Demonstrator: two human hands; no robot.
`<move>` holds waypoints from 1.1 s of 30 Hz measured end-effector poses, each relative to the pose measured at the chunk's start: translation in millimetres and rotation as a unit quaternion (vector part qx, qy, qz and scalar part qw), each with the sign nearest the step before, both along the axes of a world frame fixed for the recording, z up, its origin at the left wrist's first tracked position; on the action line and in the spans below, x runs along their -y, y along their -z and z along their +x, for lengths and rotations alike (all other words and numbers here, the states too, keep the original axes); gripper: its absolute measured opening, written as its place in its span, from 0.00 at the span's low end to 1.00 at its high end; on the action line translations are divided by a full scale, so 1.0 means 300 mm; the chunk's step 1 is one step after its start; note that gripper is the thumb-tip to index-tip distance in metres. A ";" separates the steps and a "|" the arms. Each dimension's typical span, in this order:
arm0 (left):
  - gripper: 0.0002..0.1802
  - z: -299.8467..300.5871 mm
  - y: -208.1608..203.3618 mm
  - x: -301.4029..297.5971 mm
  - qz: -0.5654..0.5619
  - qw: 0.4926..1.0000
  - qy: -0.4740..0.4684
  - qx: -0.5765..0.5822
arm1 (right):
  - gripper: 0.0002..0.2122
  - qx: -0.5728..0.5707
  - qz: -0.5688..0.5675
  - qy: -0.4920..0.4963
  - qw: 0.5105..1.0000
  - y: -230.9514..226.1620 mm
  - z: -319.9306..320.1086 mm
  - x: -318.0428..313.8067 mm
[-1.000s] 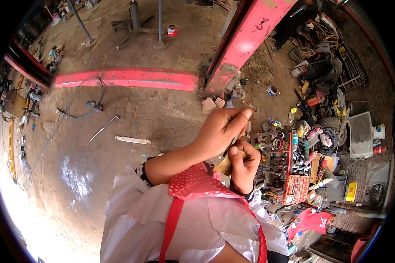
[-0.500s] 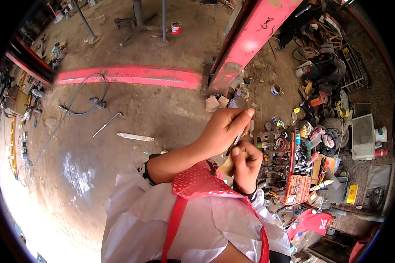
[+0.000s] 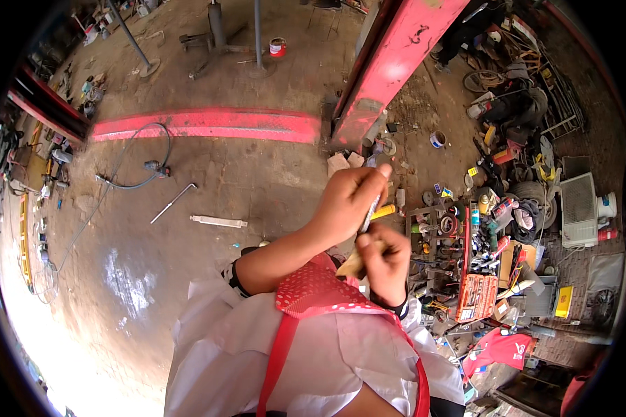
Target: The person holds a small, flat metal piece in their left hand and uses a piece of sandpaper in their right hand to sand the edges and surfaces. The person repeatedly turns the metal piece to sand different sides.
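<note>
My left hand [image 3: 351, 199] is closed, thumb pointing up and away, around a thin silver and dark strip-like piece [image 3: 369, 217]. Just beyond it a short yellow piece [image 3: 383, 212] sticks out to the right; I cannot tell whether it joins the strip. Close below, my right hand [image 3: 388, 260] is closed too, its thumb and fingertips at the strip's lower end. A tan, folded piece [image 3: 352, 266], cloth or paper, juts out from under the right hand toward my chest. The fingers hide most of what is held.
A red lift post [image 3: 396, 76] rises ahead, with a red floor ramp [image 3: 209, 125] to its left. On the floor lie a bent bar [image 3: 174, 203], a white flat bar [image 3: 218, 222] and a hose [image 3: 168, 149]. To my right stand a cluttered tool rack [image 3: 466, 243] and an orange tool case [image 3: 477, 297].
Both hands have shifted slightly left, and the left a little lower. The yellow piece now shows between them. The tan piece has tilted a little.
</note>
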State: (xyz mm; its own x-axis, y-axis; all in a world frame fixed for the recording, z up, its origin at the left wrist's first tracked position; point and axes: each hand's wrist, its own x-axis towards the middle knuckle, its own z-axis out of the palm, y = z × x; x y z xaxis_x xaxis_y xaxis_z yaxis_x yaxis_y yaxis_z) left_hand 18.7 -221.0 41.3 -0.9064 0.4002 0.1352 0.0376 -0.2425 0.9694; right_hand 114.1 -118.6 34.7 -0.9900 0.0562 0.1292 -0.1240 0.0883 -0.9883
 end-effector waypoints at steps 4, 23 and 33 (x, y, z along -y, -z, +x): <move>0.28 -0.010 0.002 -0.002 -0.006 0.999 0.001 0.032 | 0.09 -0.011 -0.095 0.002 0.995 0.035 0.001 -0.023; 0.27 0.025 -0.004 -0.018 -0.041 0.998 -0.027 -0.027 | 0.10 -0.014 0.020 0.024 0.999 -0.009 0.001 -0.018; 0.26 0.014 0.028 -0.002 -0.064 0.998 -0.023 0.018 | 0.10 -0.001 0.014 0.021 1.000 -0.029 -0.037 -0.007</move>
State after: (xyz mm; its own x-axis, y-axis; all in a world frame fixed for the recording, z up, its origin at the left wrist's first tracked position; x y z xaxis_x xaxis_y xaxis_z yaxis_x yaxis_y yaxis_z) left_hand 23.0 -220.5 32.8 -0.9275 0.3698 0.0538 0.0112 -0.1163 0.9931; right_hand 102.8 -116.4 43.2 -0.9868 0.0932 0.1327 -0.1211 0.1205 -0.9853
